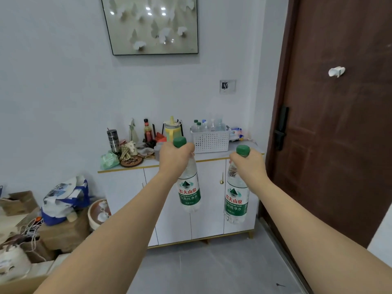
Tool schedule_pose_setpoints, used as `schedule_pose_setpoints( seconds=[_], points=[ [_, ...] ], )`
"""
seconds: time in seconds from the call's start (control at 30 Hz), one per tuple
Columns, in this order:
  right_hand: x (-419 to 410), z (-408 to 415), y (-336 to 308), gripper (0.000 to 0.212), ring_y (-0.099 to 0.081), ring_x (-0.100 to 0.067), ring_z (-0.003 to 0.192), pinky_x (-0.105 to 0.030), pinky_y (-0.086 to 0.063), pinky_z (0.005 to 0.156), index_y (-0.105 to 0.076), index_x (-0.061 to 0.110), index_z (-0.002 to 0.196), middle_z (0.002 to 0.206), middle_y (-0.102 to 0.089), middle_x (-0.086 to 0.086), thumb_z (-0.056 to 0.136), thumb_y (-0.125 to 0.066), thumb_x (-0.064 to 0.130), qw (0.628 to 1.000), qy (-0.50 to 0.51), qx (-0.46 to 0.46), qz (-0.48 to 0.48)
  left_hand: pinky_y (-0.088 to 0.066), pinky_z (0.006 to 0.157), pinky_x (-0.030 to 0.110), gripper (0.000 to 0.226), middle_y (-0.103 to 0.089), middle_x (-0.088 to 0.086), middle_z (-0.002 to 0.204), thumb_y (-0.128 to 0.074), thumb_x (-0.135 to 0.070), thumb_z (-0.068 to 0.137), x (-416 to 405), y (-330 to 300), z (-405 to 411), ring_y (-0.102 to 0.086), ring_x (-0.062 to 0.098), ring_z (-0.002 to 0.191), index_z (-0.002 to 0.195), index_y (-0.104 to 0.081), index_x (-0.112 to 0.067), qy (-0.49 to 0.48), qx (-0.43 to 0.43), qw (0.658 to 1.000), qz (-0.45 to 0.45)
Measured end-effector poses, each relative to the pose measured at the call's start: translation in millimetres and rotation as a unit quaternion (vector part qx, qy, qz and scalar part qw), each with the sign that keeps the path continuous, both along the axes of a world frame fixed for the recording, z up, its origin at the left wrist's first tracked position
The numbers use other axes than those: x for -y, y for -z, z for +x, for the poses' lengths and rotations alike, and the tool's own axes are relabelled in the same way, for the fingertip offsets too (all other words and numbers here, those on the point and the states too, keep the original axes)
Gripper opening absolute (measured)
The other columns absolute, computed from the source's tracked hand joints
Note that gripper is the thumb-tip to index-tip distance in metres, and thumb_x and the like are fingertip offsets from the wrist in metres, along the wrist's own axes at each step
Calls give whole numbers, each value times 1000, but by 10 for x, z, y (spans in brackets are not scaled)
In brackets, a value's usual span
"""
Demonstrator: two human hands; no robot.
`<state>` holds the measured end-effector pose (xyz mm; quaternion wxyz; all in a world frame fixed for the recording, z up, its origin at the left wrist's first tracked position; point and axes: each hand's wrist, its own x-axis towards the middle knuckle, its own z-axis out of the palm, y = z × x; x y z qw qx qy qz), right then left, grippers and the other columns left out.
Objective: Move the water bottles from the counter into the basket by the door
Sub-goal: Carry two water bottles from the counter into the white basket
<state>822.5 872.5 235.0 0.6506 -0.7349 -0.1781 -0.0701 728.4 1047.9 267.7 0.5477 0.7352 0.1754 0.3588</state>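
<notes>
head | white counter (244,148) beside brown door (339,145) | basket (210,141) on counter | both hands' fingers grip bottles

My arms are bare to the frame's edge, no sleeve showing; left hand (172,156) and right hand (248,164) bare too.

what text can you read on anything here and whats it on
"农夫山泉" in red: label of the bottle in the left hand.
"饮用纯净水" in white: same label.
Both lines again: label of the bottle in the right hand.
Small print on both labels: too small to read.
Bottles in the white basket, counter items: nothing readable.
</notes>
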Motion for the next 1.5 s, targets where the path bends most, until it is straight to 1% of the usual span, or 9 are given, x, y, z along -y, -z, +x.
schedule_pose_setpoints(
  seconds=[0.27,0.5,0.67,0.87,0.97,1.1,1.3,1.4,1.5],
  points=[
    [-231,870,24,20,-43,-2,41,-20,-36,42,-47,20,52,43,-48,11,66,-60,23,1000,17,11,2,-41,52,24,15,-55,-13,45,-65,-12,77,-247,-70,925,-48,-2,40,63,-61,-9,10,17,1000,4],
    [-561,1693,167,20,-41,-7,45,-23,-35,48,-45,19,49,43,-45,11,64,-57,20,1000,18,-7,-5,-42,51,22,13,-58,-5,54,-64,-15,73,-585,43,1802,-50,5,46,65,-67,-4,5,-1,1000,-3],
    [-915,2407,78,25,-46,-10,49,-25,-39,51,-60,0,71,56,-53,1,65,-58,24,999,52,11,-3,-43,56,27,18,-59,-2,55,-61,-29,66,-1020,30,2513,-50,13,52,59,-64,-12,5,0,1000,14],
    [-1335,3224,-67,23,-56,-18,61,-30,-46,59,-63,0,79,69,-64,-15,70,-60,21,999,47,20,-5,-35,42,18,27,-49,-8,47,-61,-32,64,-1410,-80,3346,-41,6,40,61,-63,-5,30,20,999,-8],
    [-1469,3561,-83,24,-54,-16,59,-28,-44,58,-61,-2,79,65,-60,-7,70,-59,21,999,46,15,2,-44,55,29,39,-59,6,56,-61,-37,63,-1527,-102,3732,-50,17,53,68,-65,1,34,21,999,-12],
    [-1577,4019,-92,23,-50,-14,55,-27,-41,55,-58,-1,72,61,-56,-3,68,-59,22,998,58,8,-8,-45,56,33,19,-66,7,57,-62,-24,68,-1614,-106,4194,-54,18,53,51,-62,-16,51,25,998,-33],
    [-1647,4770,-171,21,-45,-7,40,-20,-38,43,-47,23,48,43,-46,11,66,-58,24,999,35,5,0,-48,57,34,19,-70,4,59,-61,-23,65,-1704,-161,4920,-57,18,51,47,-58,-20,42,22,998,-42],
    [-1676,5189,-296,14,-51,-16,48,-28,-43,50,-50,15,55,51,-51,2,62,-57,24,999,36,10,10,-55,61,44,18,-70,9,62,-61,-20,65,-1719,-260,5292,-65,27,60,47,-58,-18,37,37,997,-60],
    [-1711,5597,-470,24,-56,-17,51,-29,-46,53,-56,2,67,56,-58,-1,61,-58,25,999,28,20,32,-54,61,39,17,-71,10,64,-61,-21,66,-1714,-398,5643,-61,23,56,50,-60,-18,13,56,997,-45]
  ],
)
